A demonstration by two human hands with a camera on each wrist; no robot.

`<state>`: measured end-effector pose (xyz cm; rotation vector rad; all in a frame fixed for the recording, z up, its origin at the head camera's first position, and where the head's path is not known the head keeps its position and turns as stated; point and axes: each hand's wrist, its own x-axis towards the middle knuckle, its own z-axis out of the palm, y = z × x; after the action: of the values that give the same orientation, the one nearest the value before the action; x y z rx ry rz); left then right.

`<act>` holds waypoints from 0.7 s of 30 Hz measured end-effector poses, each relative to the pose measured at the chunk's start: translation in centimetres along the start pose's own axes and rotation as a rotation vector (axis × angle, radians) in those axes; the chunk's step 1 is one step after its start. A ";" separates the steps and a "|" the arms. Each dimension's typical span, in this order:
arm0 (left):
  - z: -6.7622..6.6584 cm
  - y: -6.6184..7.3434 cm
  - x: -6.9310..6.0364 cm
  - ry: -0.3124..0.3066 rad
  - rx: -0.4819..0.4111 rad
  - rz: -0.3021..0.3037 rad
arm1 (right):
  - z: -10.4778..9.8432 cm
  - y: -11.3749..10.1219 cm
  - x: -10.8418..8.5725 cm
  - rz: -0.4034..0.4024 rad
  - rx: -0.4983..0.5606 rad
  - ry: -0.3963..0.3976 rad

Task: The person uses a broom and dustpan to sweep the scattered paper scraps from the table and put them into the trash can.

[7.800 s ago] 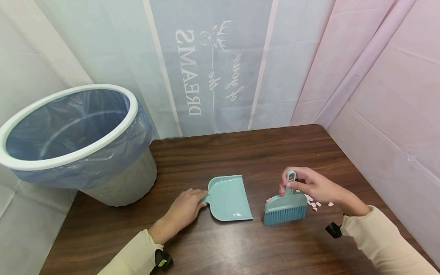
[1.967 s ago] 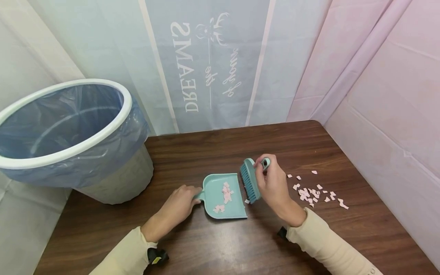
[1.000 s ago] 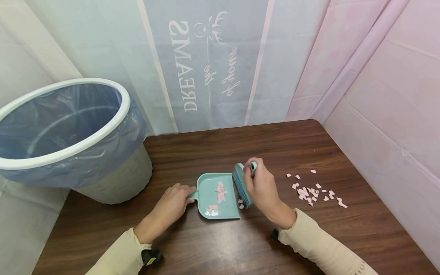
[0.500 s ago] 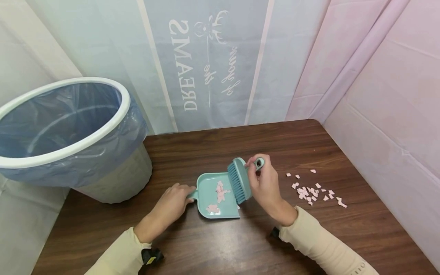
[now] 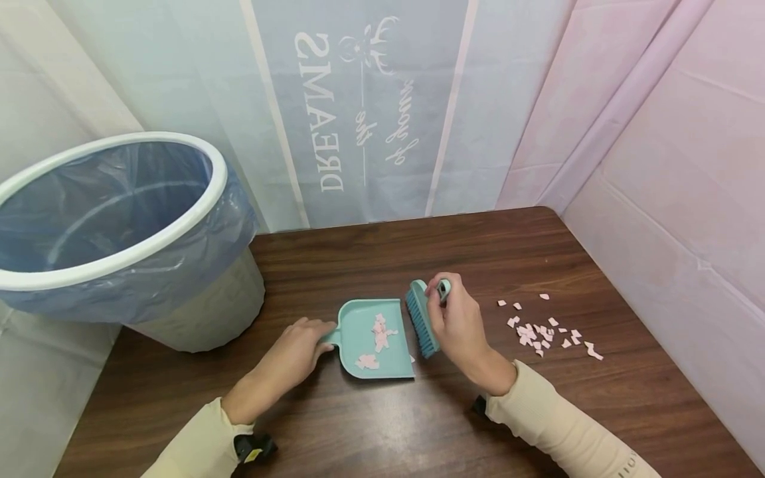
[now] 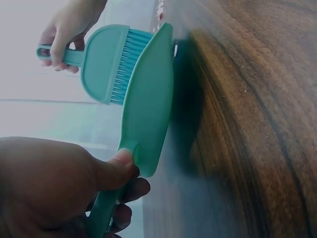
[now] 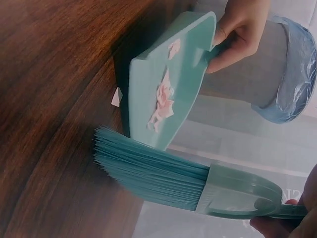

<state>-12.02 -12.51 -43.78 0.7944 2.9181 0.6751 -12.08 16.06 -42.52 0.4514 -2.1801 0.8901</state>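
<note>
My left hand (image 5: 291,354) grips the short handle of the teal dustpan (image 5: 352,325); in the left wrist view its thumb presses the base of the pan (image 6: 148,104). Pink paper scraps (image 5: 380,334) lie in the pan. My right hand (image 5: 459,325) holds the teal brush (image 5: 422,318) by its handle, bristles down, just right of the pan's open edge. In the right wrist view one scrap (image 7: 117,97) lies on the table beside that edge, near the bristles (image 7: 148,168).
More pink scraps (image 5: 528,334) are scattered on the wooden table (image 5: 418,425) to the right of my right hand. A bin (image 5: 203,299) with a white rim and blue liner stands at the left. Printed cloth (image 5: 382,119) hangs behind the table.
The brush has come off the pan's open edge and stands slightly to its right. Over the last seconds scraps have come into the pan, which has shifted left with my left hand.
</note>
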 end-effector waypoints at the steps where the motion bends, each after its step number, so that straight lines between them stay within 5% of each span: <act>1: -0.1 -0.1 0.0 0.005 0.002 0.002 | 0.0 0.0 0.0 -0.001 -0.003 0.001; 13: -0.9 -0.2 -0.2 0.011 0.097 -0.008 | 0.7 -0.9 0.0 -0.018 0.019 -0.015; 21: -0.8 -0.2 -0.2 0.010 0.101 0.004 | 1.4 -1.5 0.1 0.032 0.224 0.008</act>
<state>-12.07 -13.10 -43.13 0.8088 2.9811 0.5371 -12.05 13.99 -42.44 0.5207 -2.0946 1.1577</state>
